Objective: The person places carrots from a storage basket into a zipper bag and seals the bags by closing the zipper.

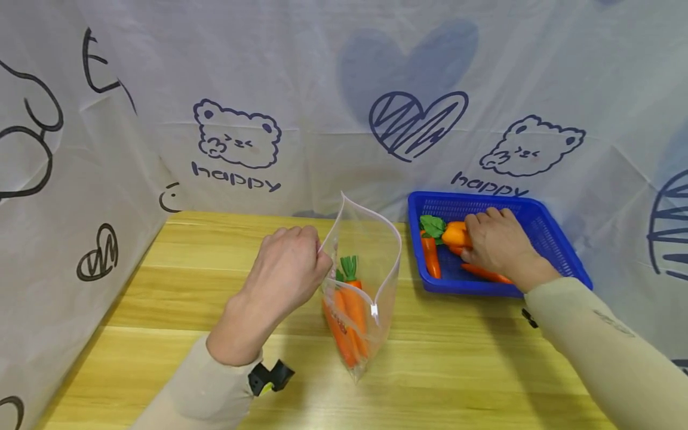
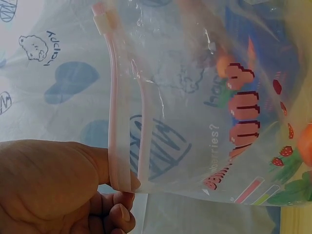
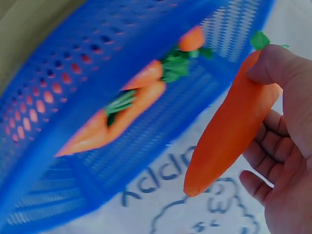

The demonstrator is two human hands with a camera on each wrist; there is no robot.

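Observation:
My left hand (image 1: 285, 272) pinches the upper left rim of a clear zip bag (image 2: 185, 122) between thumb and fingers. The bag's mouth gapes wide, and a white slider (image 1: 374, 312) sits at its near side. Inside the bag stand orange toy carrots (image 1: 353, 316) with green tops. Over the blue basket, my right hand (image 1: 497, 245) holds one orange carrot (image 3: 224, 131) near its leafy end, with the tip pointing away from the palm. More carrots (image 3: 136, 112) lie in the basket below it.
The blue plastic basket (image 1: 564, 254) stands at the right, against the back cloth. A white cloth (image 1: 312, 89) with printed bears and hearts hangs behind and at the left. Beneath everything is a wooden table (image 1: 177, 280).

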